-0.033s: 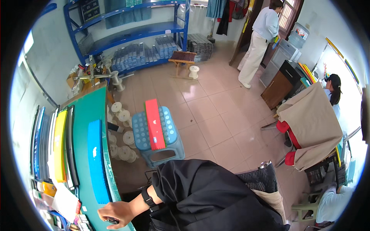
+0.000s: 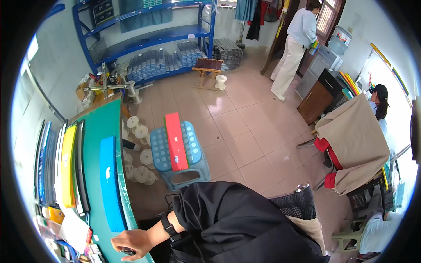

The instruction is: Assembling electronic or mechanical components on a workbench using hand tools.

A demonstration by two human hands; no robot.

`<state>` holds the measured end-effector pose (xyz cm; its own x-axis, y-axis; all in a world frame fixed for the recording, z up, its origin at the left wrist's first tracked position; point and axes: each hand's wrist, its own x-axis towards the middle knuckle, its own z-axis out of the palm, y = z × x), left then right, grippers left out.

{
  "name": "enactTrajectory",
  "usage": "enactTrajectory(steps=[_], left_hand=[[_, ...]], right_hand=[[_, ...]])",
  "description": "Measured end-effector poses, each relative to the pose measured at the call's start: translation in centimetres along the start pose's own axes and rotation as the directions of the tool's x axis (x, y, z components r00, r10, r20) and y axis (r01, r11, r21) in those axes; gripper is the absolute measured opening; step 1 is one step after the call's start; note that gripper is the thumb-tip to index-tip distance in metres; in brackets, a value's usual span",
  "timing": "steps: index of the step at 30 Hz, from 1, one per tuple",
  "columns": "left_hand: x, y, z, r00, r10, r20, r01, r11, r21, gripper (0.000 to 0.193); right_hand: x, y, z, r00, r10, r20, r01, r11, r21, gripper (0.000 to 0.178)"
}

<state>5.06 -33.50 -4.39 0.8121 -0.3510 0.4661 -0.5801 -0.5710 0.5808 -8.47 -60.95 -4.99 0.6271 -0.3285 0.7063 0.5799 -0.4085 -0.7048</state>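
My left hand (image 2: 133,243) rests by the near edge of the green-topped table (image 2: 94,125), at the lower left. Its fingers curl around a small black object (image 2: 128,251), mostly hidden by the hand. A black watch band circles the wrist, below a loose black sleeve (image 2: 237,219). Just beyond the fingers lies a long blue strip-like piece (image 2: 109,184) with toothed edges, not held. My right hand does not show.
A blue plastic stool (image 2: 193,158) bears a red strip (image 2: 175,140). White spools (image 2: 141,131) stand beside the table. Yellow (image 2: 68,166) and dark strips line its left side. One person (image 2: 291,48) stands by a water dispenser; another sits behind a cloth-covered chair (image 2: 355,144).
My hand and the things on the table stay where they were. The standing person's hands, with a coloured item, have shifted slightly.
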Motion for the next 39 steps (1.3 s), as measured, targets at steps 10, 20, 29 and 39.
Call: enactTrajectory(steps=[10,20,29,39], left_hand=[[1.2,5.4,0.3,0.983,0.183,0.022,-0.18,0.979,-0.091,0.028],[-0.4,7.2,-2.3,0.988,0.083,0.134,-0.037,0.949,-0.314,0.016],[-1.3,7.5,0.9,0.993,0.1,0.055,-0.054,0.837,-0.544,0.025],[-0.8,6.6,-0.4,0.993,0.091,0.078,-0.045,0.883,-0.468,0.028]], right_hand=[[0.6,0.3,-0.8,0.999,-0.028,-0.026,0.028,0.999,-0.018,0.039],[0.6,-1.8,-1.2,0.984,0.14,0.106,-0.113,0.967,-0.227,0.03],[5.2,5.8,-9.8,0.525,0.49,0.696,-0.656,0.754,-0.036,0.013],[5.3,4.0,-4.0,0.677,0.552,0.487,-0.679,0.723,0.124,0.018]])
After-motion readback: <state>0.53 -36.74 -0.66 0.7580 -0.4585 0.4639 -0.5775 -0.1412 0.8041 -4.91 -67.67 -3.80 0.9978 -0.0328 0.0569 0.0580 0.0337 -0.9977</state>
